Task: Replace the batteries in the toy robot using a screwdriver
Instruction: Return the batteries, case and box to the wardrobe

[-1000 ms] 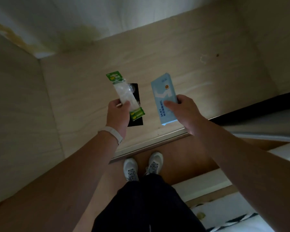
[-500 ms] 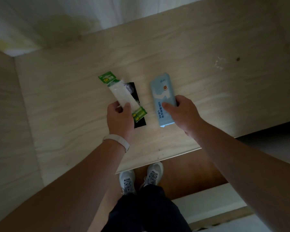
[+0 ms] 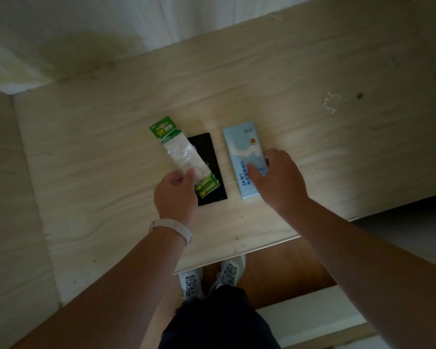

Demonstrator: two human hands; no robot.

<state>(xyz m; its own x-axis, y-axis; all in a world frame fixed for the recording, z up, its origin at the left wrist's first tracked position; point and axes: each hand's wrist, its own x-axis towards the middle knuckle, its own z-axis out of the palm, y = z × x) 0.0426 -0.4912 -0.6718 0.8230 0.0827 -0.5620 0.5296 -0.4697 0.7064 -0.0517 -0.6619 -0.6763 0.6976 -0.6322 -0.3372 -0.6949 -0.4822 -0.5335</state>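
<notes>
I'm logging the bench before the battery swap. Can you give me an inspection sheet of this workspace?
Surface: pale wooden table, scuff mark at far right.
Job's things: battery pack overlapping a black flat slab; blue box lying on table; toy robot, screwdriver not seen.
Clutter: nothing seen.
Hands: left hand grips the pack; right hand holds the blue box's near end.
Cables: nothing seen.
Surroundings: white wall behind, brown floor, shoes below the edge.

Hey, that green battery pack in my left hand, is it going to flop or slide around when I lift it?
Probably end-heavy: the batteries sit where your left hand pinches. The battery pack looks clear, crinkled and mostly empty above them, so it may flop. Likely slippery plastic.
</notes>
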